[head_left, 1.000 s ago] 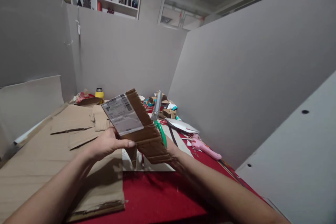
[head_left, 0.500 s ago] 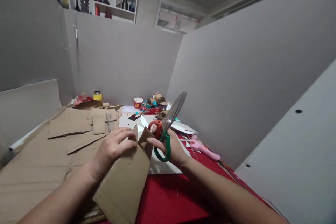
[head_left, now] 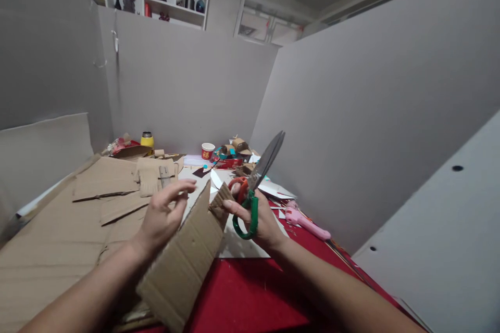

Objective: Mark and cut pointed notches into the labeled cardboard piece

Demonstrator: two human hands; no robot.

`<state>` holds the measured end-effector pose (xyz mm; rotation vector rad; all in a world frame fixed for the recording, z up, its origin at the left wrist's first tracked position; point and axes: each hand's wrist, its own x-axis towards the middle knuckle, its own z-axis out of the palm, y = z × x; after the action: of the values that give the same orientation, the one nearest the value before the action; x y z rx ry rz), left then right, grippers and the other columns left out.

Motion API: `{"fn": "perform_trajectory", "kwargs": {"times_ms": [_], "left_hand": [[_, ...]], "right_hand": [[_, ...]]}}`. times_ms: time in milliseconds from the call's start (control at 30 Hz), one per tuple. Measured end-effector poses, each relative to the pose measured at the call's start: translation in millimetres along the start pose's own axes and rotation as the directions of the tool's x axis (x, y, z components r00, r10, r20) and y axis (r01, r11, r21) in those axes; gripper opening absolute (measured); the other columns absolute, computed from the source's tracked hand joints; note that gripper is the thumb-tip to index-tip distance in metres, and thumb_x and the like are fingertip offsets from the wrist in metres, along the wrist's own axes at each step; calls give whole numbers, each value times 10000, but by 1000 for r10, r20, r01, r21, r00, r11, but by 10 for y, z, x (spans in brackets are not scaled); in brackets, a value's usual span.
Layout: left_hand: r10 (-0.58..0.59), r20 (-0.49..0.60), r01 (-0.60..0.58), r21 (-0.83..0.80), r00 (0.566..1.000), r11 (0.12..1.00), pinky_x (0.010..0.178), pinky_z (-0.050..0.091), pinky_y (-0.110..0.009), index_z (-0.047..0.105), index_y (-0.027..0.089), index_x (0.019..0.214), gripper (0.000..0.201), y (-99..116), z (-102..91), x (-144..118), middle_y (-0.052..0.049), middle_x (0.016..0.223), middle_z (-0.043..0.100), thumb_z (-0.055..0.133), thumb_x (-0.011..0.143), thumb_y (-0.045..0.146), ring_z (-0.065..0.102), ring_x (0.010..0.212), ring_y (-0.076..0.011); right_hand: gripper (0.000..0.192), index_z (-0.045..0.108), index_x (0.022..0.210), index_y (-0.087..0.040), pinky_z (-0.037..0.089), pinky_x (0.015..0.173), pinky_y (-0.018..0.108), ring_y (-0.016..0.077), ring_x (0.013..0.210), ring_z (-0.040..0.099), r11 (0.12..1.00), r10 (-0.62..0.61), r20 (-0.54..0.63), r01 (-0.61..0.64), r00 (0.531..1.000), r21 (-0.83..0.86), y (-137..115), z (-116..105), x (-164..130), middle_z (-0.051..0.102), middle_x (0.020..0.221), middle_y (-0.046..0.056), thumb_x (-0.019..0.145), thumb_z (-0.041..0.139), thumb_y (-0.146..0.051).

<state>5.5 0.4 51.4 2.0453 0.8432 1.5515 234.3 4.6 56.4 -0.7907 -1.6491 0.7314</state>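
Right hand [head_left: 262, 221] grips scissors [head_left: 269, 158] and cardboard [head_left: 187, 260] — left hand [head_left: 163, 214] released (loosely curled) beside the cardboard.

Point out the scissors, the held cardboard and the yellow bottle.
Scissors [head_left: 253, 181], head view, at the pivot.
Held cardboard [head_left: 188, 260], head view, on its broad face.
Yellow bottle [head_left: 147, 141], head view, on its body.

Right hand [head_left: 266, 223]: most fingers hidden behind scissors [head_left: 254, 179] and cardboard piece [head_left: 187, 260]. Piece's lowest corner was cut off by the picture's bottom edge, as were both forearms [head_left: 88, 283]. Left hand [head_left: 161, 217] slightly blurred; contact with the piece could not be determined. Near the table's [head_left: 242, 291] far left corner, the yellow bottle's [head_left: 147, 140] base was hidden. Heap [head_left: 236, 152] along the far edge: contents could not be separated.
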Motion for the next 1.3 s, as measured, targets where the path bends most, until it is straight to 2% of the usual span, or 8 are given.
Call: {"fn": "perform_trajectory", "kwargs": {"times_ms": [167, 300, 400, 667, 800, 933, 1067, 1300], "left_hand": [[-436, 218, 474, -172, 873, 863, 609, 572, -326, 643, 126, 1108, 509, 44, -48, 86, -158, 958, 742, 454, 940, 568, 721, 763, -223], [-509, 433, 626, -184, 743, 758, 618, 542, -295, 718, 138, 1016, 469, 139, -17, 67, -113, 887, 757, 739, 751, 524, 713, 775, -235], [-502, 512, 667, -207, 697, 716, 703, 553, -356, 743, 124, 916, 441, 166, 47, 29, -109, 837, 765, 803, 662, 481, 719, 783, -274], [-465, 218, 511, -259, 858, 820, 1023, 415, -391, 468, 225, 1400, 808, 112, 256, -57, -98, 1309, 638, 786, 657, 222, 564, 1205, -274], [-430, 242, 484, -250, 870, 838, 889, 482, -354, 700, 189, 957, 314, 127, 250, -47, -42, 973, 727, 722, 647, 151, 647, 960, -245], [-430, 269, 494, -251, 862, 833, 681, 475, -278, 648, 181, 740, 98, 119, 181, -18, 17, 710, 644, 663, 658, 128, 599, 698, -163], [-405, 275, 475, -275, 872, 836, 637, 442, -245, 590, 194, 740, 155, 121, 131, 6, 17, 771, 634, 724, 663, 180, 572, 712, -144], [-364, 289, 444, -291, 885, 848, 779, 450, -302, 604, 206, 666, 106, 90, 80, 19, 11, 729, 629, 710, 676, 204, 616, 852, -198]], "right_hand": [[243, 529, 817, -223, 423, 709, 299, 173, 741, 506, 997, 1, -53, -5, 999, -72, -25, 9, -53, 543, 831, -5, 747, 752, -288], [196, 548, 823, -233, 417, 672, 289, 162, 682, 487, 995, -36, -46, 31, 998, -99, 18, 59, -114, 527, 757, -26, 759, 732, -254], [190, 531, 796, -233, 406, 640, 276, 151, 652, 465, 993, -54, -19, 51, 998, -108, 41, 91, -151, 496, 724, -35, 777, 719, -246], [188, 560, 817, -210, 399, 596, 252, 134, 625, 444, 988, -115, 150, 128, 982, -85, -15, 231, -183, 521, 721, -29, 773, 738, -249], [231, 541, 757, -208, 398, 578, 243, 126, 610, 432, 992, -77, 192, 94, 978, -82, -106, 241, -200, 499, 700, -37, 767, 759, -282], [281, 556, 819, -204, 460, 624, 255, 140, 674, 532, 988, 150, 186, -142, 971, -55, -257, 19, -271, 554, 778, -16, 748, 795, -334], [354, 513, 759, -202, 411, 457, 227, 114, 478, 500, 910, 365, 413, -413, 834, 30, -329, -308, -474, 508, 599, -38, 860, 656, -510], [640, 542, 737, -158, 337, 349, 187, 74, 331, 356, 746, 401, 663, -645, 632, 163, -87, -502, -1015, 392, 444, -71, 866, 418, -772]]}}
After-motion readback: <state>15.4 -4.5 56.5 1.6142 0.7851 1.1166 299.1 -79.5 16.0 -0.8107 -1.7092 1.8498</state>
